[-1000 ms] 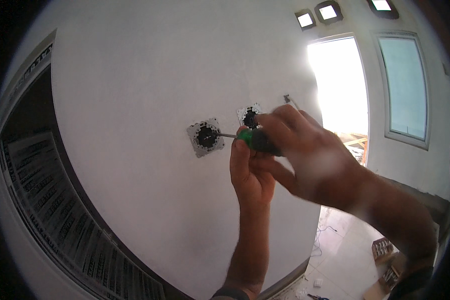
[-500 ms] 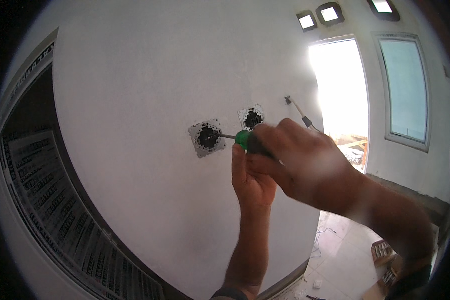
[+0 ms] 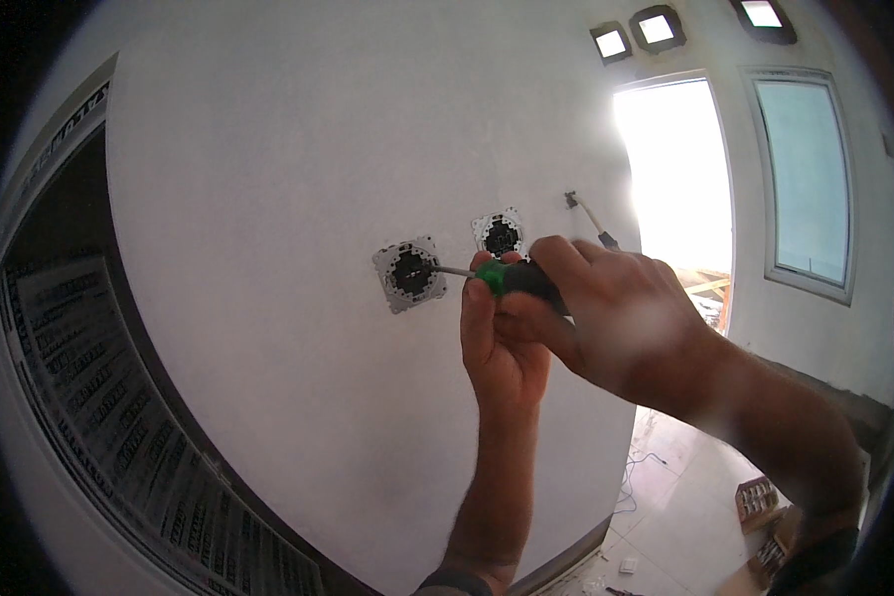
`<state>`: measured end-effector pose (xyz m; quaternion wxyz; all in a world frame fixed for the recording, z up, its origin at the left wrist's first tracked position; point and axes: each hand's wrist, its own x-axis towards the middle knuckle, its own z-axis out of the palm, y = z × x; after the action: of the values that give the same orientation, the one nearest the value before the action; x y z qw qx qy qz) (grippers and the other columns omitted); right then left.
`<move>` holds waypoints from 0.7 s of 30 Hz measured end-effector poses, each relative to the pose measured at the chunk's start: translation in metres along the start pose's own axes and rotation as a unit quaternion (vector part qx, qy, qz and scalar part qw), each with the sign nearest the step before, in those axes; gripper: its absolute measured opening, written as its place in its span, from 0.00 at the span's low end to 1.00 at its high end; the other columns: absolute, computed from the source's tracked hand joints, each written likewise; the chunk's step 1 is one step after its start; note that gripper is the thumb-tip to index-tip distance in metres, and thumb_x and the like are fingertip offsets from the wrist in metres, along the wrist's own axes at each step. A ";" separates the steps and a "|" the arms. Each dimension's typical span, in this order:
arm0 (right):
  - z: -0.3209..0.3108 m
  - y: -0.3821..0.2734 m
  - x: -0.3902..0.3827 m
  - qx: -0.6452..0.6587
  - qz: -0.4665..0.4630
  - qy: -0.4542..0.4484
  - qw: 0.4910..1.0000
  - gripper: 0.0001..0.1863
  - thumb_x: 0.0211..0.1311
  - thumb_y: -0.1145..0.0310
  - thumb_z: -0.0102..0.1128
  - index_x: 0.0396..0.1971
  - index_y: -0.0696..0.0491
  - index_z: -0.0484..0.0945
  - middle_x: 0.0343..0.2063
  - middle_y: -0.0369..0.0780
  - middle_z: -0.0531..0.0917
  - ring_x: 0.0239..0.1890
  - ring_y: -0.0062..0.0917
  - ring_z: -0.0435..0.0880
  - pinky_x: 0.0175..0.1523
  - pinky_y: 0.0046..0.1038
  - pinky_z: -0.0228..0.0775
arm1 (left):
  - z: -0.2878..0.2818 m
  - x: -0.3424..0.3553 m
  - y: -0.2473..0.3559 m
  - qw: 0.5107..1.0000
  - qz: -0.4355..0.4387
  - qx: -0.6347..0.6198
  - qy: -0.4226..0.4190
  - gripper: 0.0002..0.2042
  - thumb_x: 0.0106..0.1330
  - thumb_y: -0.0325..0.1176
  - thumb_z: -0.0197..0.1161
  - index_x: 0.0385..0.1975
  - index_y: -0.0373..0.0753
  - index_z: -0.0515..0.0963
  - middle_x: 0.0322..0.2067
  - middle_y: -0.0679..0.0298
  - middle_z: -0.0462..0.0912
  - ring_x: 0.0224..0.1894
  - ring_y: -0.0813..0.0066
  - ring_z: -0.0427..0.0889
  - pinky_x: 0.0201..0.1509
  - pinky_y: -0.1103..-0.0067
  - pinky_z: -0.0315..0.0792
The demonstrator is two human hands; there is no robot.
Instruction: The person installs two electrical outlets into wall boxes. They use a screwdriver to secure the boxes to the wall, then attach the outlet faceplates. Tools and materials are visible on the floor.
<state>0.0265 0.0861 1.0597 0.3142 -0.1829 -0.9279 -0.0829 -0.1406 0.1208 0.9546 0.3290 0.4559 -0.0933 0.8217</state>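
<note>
A screwdriver with a green and black handle points left, its metal shaft reaching the right side of a wall socket insert with a grey square frame and black centre. My right hand is closed around the back of the handle. With thumb and fingers, my left hand pinches the green front end of the handle. The exact contact at the tip is too small to tell. Just right of that socket sits a second insert of the same look, above my left hand.
Cable ends stick out of the wall further right, near a bright doorway. A window is beyond it. On the tiled floor lie a blue wire and a wooden box. A dark door stands at left.
My right hand has turned and shifted slightly right on the handle, uncovering more of its black part. The left hand keeps its pinch; the shaft stays at the socket insert.
</note>
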 end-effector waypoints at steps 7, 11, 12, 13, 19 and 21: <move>0.014 0.010 -0.004 -0.019 -0.123 0.085 0.989 0.17 0.67 0.65 0.66 0.50 0.56 0.74 0.41 0.43 0.80 0.40 0.32 0.85 0.39 0.31 0.83 | 0.003 -0.003 0.002 1.000 -0.002 -0.009 -0.010 0.17 0.80 0.40 0.52 0.61 0.40 0.72 0.53 0.60 0.81 0.58 0.69 0.81 0.64 0.68 0.78; 0.023 0.012 -0.008 -0.027 -0.133 0.158 0.978 0.19 0.61 0.72 0.70 0.50 0.56 0.75 0.39 0.41 0.79 0.36 0.32 0.85 0.36 0.31 0.82 | -0.003 0.001 0.002 1.000 -0.012 0.002 -0.022 0.18 0.81 0.41 0.52 0.63 0.39 0.70 0.54 0.59 0.81 0.59 0.69 0.80 0.64 0.68 0.78; 0.026 0.017 -0.007 -0.052 -0.195 0.200 0.959 0.19 0.61 0.72 0.70 0.49 0.57 0.75 0.38 0.41 0.80 0.35 0.32 0.85 0.35 0.30 0.82 | -0.001 0.000 0.002 1.000 -0.007 0.008 -0.014 0.18 0.81 0.41 0.52 0.64 0.39 0.70 0.54 0.59 0.81 0.60 0.69 0.80 0.65 0.67 0.77; 0.029 0.023 -0.006 -0.077 -0.255 0.242 0.933 0.19 0.61 0.72 0.71 0.49 0.57 0.75 0.36 0.41 0.80 0.33 0.31 0.85 0.34 0.30 0.81 | 0.003 -0.003 0.003 1.000 -0.002 0.014 -0.006 0.19 0.81 0.41 0.52 0.65 0.39 0.69 0.54 0.59 0.80 0.61 0.68 0.79 0.65 0.67 0.77; 0.023 0.013 -0.005 -0.055 -0.178 0.143 0.972 0.20 0.61 0.72 0.70 0.51 0.57 0.75 0.38 0.43 0.78 0.38 0.29 0.84 0.35 0.26 0.80 | -0.033 -0.057 -0.013 0.989 -0.114 0.093 -0.005 0.21 0.80 0.41 0.54 0.67 0.38 0.67 0.56 0.58 0.79 0.60 0.66 0.78 0.68 0.65 0.71; 0.021 0.014 -0.005 -0.049 -0.200 0.174 0.963 0.20 0.61 0.72 0.70 0.52 0.57 0.75 0.39 0.42 0.77 0.37 0.28 0.84 0.34 0.26 0.80 | -0.065 -0.126 -0.031 0.898 -0.319 0.278 -0.123 0.19 0.78 0.42 0.57 0.61 0.36 0.73 0.53 0.59 0.81 0.56 0.68 0.79 0.64 0.68 0.72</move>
<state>0.0234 0.1031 1.0404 0.4389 0.0089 -0.8711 -0.2202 -0.1191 0.1169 0.8113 0.4193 0.6313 0.2494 0.6028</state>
